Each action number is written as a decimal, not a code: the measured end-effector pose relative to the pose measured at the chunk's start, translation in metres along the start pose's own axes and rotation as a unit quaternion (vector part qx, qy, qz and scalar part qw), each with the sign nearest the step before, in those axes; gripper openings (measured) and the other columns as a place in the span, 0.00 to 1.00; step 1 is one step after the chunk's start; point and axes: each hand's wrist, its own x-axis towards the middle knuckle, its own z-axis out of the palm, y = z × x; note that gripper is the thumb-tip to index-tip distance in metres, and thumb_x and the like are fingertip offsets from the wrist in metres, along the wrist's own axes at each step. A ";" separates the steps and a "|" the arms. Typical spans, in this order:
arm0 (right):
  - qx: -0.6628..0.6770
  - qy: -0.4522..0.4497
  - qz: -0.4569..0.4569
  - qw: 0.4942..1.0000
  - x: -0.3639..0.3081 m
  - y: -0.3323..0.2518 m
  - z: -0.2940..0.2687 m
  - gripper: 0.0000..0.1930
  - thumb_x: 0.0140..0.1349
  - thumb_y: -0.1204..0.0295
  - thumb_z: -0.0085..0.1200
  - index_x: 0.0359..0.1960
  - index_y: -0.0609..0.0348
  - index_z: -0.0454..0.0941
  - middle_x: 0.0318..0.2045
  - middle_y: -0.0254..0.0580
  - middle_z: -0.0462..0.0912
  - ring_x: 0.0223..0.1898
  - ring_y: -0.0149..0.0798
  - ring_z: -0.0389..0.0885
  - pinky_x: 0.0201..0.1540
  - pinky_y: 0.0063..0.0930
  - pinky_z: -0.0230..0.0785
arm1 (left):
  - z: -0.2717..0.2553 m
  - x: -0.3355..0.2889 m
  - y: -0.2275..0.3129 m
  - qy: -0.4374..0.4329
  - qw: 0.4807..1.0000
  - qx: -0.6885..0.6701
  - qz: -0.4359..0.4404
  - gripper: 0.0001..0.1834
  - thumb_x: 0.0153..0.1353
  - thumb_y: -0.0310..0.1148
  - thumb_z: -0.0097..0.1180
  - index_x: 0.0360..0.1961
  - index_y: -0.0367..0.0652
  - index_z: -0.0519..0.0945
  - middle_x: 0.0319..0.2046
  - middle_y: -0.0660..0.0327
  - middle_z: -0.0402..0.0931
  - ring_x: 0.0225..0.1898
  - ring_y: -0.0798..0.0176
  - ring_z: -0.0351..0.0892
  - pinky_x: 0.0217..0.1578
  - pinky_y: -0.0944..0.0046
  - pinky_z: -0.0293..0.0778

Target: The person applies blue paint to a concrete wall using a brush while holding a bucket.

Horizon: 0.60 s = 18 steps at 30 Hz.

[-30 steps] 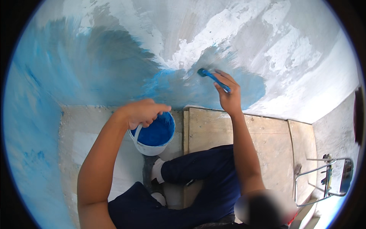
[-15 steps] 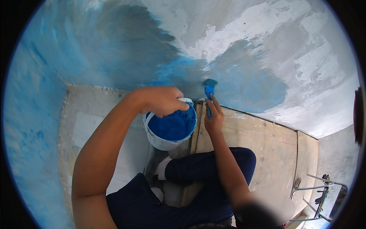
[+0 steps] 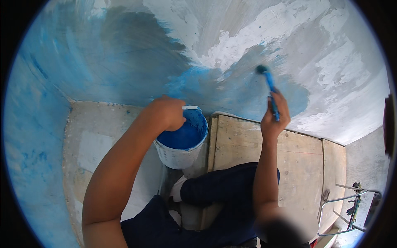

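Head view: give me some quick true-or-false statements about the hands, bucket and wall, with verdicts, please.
1. The right hand holds a blue-handled brush. True.
2. The left hand holds a second brush. False: it is at the white bucket.
3. The paint in the bucket is blue. True.
4. The wall ahead is completely blue. False: grey and white areas show too.
5. The wooden boards lie left of the bucket. False: they lie to its right.

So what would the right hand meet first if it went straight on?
The right hand would likely meet the blue-streaked grey wall, its blue-handled paintbrush leading; whether the bristles touch now is unclear.
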 end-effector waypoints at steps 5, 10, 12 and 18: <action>-0.071 0.060 0.012 0.996 -0.023 -0.004 0.020 0.14 0.58 0.85 0.62 0.47 0.67 0.84 0.53 0.57 0.85 0.49 0.56 0.87 0.53 0.40 0.79 | -0.003 0.000 -0.002 -0.048 0.997 0.060 0.019 0.08 0.61 0.31 0.63 0.41 0.50 0.85 0.46 0.50 0.83 0.49 0.46 0.83 0.49 0.48 0.78; 0.086 -0.245 0.074 0.963 -0.091 -0.023 0.051 0.16 0.55 0.84 0.63 0.47 0.63 0.84 0.53 0.56 0.85 0.52 0.56 0.85 0.55 0.43 0.78 | -0.006 -0.012 0.002 0.029 0.998 0.061 0.014 0.15 0.56 0.21 0.58 0.39 0.55 0.87 0.54 0.52 0.80 0.54 0.46 0.80 0.53 0.47 0.76; 0.071 -0.239 0.071 0.966 -0.078 -0.012 0.046 0.16 0.56 0.83 0.63 0.48 0.62 0.85 0.52 0.56 0.85 0.52 0.56 0.85 0.56 0.43 0.77 | -0.011 -0.021 0.009 0.011 0.997 0.066 0.031 0.19 0.55 0.18 0.55 0.39 0.57 0.88 0.61 0.52 0.76 0.61 0.44 0.74 0.60 0.43 0.70; -0.050 0.042 0.022 0.998 0.005 -0.010 -0.011 0.16 0.61 0.87 0.58 0.52 0.68 0.83 0.51 0.59 0.85 0.52 0.57 0.86 0.55 0.40 0.77 | -0.007 -0.028 0.015 -0.045 0.996 0.013 0.079 0.26 0.56 0.14 0.49 0.40 0.60 0.89 0.76 0.55 0.59 0.77 0.38 0.50 0.72 0.25 0.40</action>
